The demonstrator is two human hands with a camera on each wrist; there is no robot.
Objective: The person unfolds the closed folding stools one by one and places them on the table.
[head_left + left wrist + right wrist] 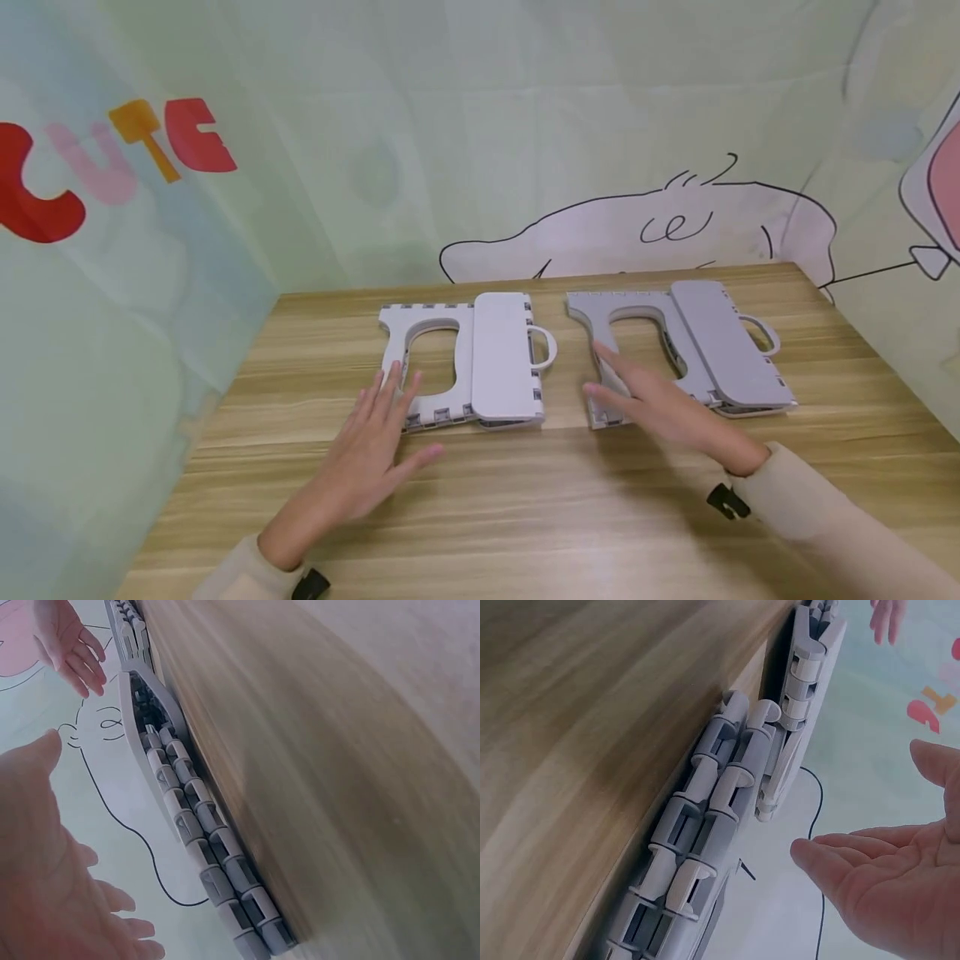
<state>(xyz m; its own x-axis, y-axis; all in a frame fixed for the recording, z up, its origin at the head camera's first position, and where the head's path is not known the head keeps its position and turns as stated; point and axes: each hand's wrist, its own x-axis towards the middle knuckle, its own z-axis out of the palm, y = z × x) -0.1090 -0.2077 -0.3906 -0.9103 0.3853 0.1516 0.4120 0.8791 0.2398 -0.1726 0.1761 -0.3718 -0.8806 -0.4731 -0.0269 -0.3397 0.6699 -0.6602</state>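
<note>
Head | hands (362, 467) (663, 408) partly hide 2 folded stools (495, 358) (712, 346) | sleeves (817, 517) cut off

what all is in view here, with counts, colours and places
table: 1, light brown wood, across the foreground
white stool: 1, white, lying folded on the table
grey stool: 1, pale grey, folded, right of the white stool
handles: 2, white and grey, one per stool
backdrop: 1, pale green, behind the table
letters: 4, red, pink and orange, backdrop's left
cartoon drawing: 1, white, backdrop's lower right
balloon drawing: 1, pink, backdrop's far right
sleeves: 2, cream, lower edge
clips: 2, black, at sleeve ends
left hand: 1, bare, above the white stool
right hand: 1, bare, above the grey stool
</note>
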